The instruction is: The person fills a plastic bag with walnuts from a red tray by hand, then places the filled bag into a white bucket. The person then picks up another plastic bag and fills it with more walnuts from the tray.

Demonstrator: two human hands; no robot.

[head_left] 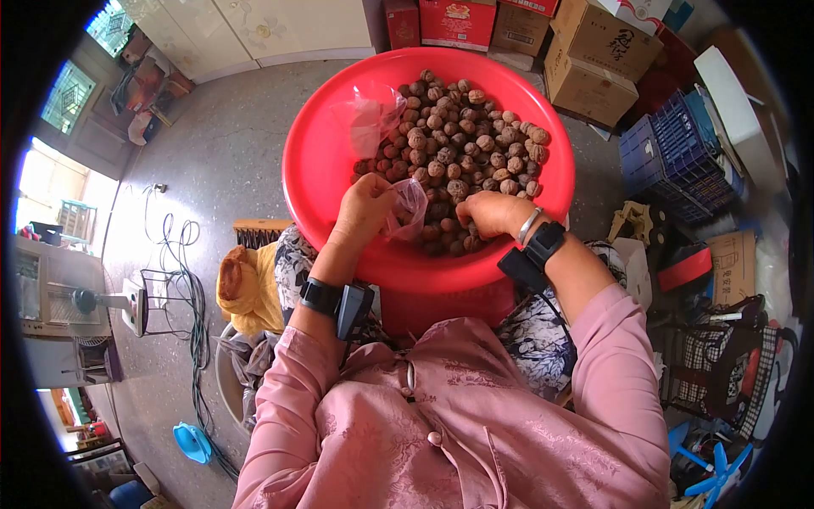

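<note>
A large red basin rests in front of my body, with many walnuts heaped over its middle and right. My left hand pinches the rim of a clear plastic bag over the near part of the basin. Just right of the bag, my right hand is at the near edge of the walnuts, its fingers curled down among them; what they hold is hidden. Another clear plastic bag lies inside the basin at the far left.
Cardboard boxes stand beyond the basin at the right, near blue crates. At the left are a fan, a coiled cable on the floor and a yellow cloth item. A bucket is beside my left leg.
</note>
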